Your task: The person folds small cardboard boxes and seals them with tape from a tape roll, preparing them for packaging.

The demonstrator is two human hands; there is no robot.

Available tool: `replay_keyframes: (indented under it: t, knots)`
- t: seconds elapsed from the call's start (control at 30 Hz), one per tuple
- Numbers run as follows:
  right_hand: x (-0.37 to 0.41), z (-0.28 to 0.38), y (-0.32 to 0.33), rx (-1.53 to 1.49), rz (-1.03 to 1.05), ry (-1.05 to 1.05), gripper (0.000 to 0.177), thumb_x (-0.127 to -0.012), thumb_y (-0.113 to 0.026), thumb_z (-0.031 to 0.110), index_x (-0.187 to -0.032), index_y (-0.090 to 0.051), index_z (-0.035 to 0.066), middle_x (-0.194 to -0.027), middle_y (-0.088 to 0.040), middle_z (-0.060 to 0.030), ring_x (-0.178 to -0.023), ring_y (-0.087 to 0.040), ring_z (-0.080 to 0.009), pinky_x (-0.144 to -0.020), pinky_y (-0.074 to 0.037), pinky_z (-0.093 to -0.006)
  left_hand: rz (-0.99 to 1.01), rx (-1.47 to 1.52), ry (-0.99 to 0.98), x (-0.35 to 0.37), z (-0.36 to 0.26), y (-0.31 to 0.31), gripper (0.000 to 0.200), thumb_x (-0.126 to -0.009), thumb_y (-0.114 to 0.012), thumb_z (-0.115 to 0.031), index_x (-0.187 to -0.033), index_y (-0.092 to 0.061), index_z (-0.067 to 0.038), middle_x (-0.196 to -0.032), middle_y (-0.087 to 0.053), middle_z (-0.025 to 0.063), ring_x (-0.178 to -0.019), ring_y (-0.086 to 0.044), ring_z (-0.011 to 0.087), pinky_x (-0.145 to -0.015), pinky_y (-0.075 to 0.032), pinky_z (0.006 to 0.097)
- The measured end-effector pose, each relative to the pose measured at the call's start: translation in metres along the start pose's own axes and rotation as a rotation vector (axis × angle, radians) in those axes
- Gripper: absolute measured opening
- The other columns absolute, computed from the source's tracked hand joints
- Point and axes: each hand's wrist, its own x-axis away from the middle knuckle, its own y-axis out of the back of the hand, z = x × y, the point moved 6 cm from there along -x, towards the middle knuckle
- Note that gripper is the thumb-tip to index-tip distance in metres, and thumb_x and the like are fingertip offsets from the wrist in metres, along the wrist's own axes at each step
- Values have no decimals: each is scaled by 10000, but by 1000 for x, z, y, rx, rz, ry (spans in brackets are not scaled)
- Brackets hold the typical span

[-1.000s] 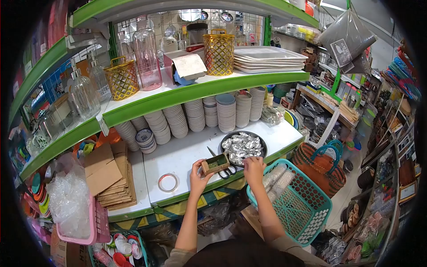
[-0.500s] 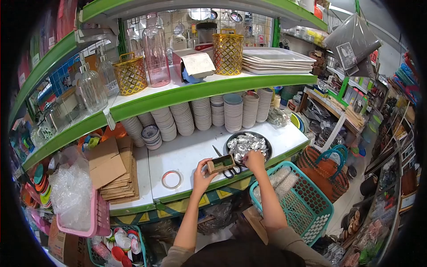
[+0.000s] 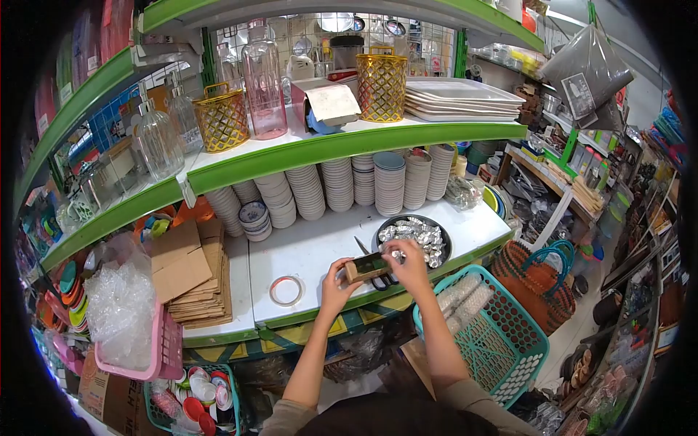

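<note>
We note small brown cardboard box (image 3: 366,267) at white shelf (image 3: 313,251) front edge, long axis 9-to-3; left hand (image 3: 337,282) grips 9 o'clock end; right hand (image 3: 409,265) curled over 3 o'clock end, its pinch unclear to us; black round foil-filled tray (image 3: 445,251) just beyond at 1 o'clock, nearer right hand.

Tape roll (image 3: 286,291) on counter (image 3: 313,251), cardboard stack (image 3: 190,276) to L, bowl stacks (image 3: 349,185) behind, teal basket (image 3: 509,341) w/ bubble wrap (image 3: 459,291), prob.

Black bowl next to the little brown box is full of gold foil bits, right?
No. The black bowl next to the little brown box is full of silver foil bits, not gold ones. The head view shows it.
</note>
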Motion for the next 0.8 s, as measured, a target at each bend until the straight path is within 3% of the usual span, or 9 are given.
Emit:
replay_keyframes:
  t: [0.23, 0.43, 0.57, 0.63, 0.7, 0.8]
  knots:
    - [13, 26, -31, 212, 141, 268, 205, -724, -672, 26, -917, -678, 95, -892, -648, -43, -902, -544, -265, -806, -429, -404, 21, 24, -4, -1, 2, -1, 630, -701, -767, 15, -1242, -456, -69, -1252, -507, 86, -1223, -468, 231, -970, -492, 384]
    - [11, 25, -24, 178, 131, 220, 214, -740, -640, 2, -933, -676, 87, -903, -649, -52, -926, -554, -266, -804, -430, -396, 25, 16, 23, -1, 1, -2, 625, -705, -763, 17, -1243, -456, -71, -1255, -506, 85, -1224, -467, 233, -969, -492, 387]
    - [3, 11, 1, 172, -63, 243, 202, -748, -608, -23, -913, -670, 77, -879, -641, -84, -849, -579, -286, -764, -445, -400, 26, 6, 7, 0, 1, -2, 624, -709, -760, 18, -1246, -457, -75, -1257, -501, 82, -1227, -463, 232, -969, -492, 388]
    - [0, -14, 14, 166, -180, 63, 193, -749, -593, -33, -892, -672, 71, -872, -638, -96, -827, -582, -290, -748, -454, -405, 15, 8, 8, 0, 1, -2, 617, -708, -764, 13, -1243, -468, -71, -1247, -514, 87, -1204, -483, 225, -961, -493, 386]
    - [-4, -32, 18, 209, -183, 43, 194, -722, -608, -30, -874, -678, 67, -875, -640, -103, -842, -579, -302, -754, -465, -408, 5, 7, 9, 0, 2, -1, 610, -707, -767, 7, -1239, -479, -67, -1237, -526, 92, -1180, -503, 219, -954, -495, 384]
    - [-7, -67, 9, 496, 20, -22, 196, -645, -660, -2, -828, -683, 63, -900, -653, -101, -880, -579, -317, -777, -487, -411, -4, 4, 7, 0, 3, -1, 610, -707, -766, 10, -1239, -479, -67, -1239, -526, 92, -1183, -501, 219, -953, -496, 382]
